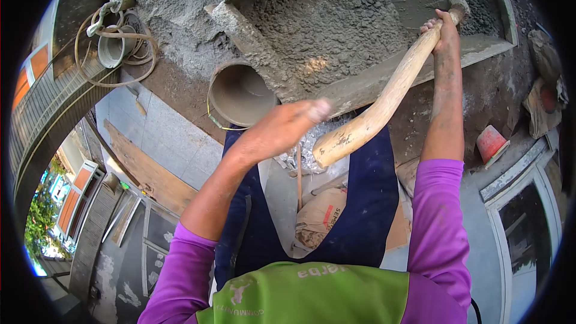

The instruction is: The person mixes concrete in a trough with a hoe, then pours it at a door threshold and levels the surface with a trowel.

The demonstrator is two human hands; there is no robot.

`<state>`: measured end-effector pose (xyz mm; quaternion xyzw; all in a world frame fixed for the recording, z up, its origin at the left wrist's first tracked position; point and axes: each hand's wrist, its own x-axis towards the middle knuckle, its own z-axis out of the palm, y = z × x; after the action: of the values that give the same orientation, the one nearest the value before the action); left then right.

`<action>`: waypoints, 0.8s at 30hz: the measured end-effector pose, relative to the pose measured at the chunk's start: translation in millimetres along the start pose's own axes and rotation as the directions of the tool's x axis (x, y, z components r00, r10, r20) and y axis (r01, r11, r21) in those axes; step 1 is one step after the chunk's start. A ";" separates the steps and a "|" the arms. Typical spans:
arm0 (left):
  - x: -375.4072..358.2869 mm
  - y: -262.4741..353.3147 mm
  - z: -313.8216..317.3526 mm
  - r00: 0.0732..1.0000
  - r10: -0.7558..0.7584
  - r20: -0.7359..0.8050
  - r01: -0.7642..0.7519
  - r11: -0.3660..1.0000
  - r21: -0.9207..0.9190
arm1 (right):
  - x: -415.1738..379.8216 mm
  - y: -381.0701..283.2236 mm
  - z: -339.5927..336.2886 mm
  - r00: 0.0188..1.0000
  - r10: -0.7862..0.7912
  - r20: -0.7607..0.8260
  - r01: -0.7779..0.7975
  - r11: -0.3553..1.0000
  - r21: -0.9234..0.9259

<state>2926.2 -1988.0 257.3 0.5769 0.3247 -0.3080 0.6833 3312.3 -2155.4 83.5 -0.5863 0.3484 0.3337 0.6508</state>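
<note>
My right hand (pixel 447 33) is wrapped round the wooden handle of a hoe (pixel 387 99), close to its head. The hoe's flat blade (pixel 420 5) is coated in grey mortar and lies on the wet mix (pixel 324 30) in a mixing trough (pixel 390 81). The thick butt of the handle points back toward my legs. My left hand (pixel 282 129) is off the handle, just left of the butt, with its fingers stretched out and nothing visible in them. Motion blurs its fingertips.
A mortar-caked bucket (pixel 240 93) stands against the trough's left corner. A heap of grey sand (pixel 174 18) rises behind it. Further left are a coiled hose (pixel 81 54) and a small pail (pixel 112 48). A cement bag (pixel 321 216) lies between my legs; a red bucket (pixel 492 143) sits at right.
</note>
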 end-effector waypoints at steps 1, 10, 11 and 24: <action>8.3 30.9 18.5 0.995 0.037 0.097 -0.052 0.987 0.152 | 13.4 -6.0 0.0 1.000 -0.017 0.009 0.017 1.000 -0.019; 5.1 71.1 66.0 0.998 -0.007 -0.058 0.013 0.995 0.101 | 64.3 46.3 -7.6 0.982 0.185 0.043 -0.175 0.969 -0.173; -10.6 67.2 66.3 0.996 -0.049 -0.078 0.057 0.993 0.101 | 35.4 69.5 7.7 0.983 0.184 -0.015 -0.183 0.962 -0.202; -91.5 83.1 72.9 0.959 -0.205 -0.195 0.226 0.969 0.095 | -44.2 228.8 33.6 0.794 0.597 0.117 -0.567 0.796 -0.214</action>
<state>2943.9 -2043.7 388.2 0.6026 0.4288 -0.3447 0.5781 3097.9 -2102.5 1.8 -0.4707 0.4231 0.5973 0.4926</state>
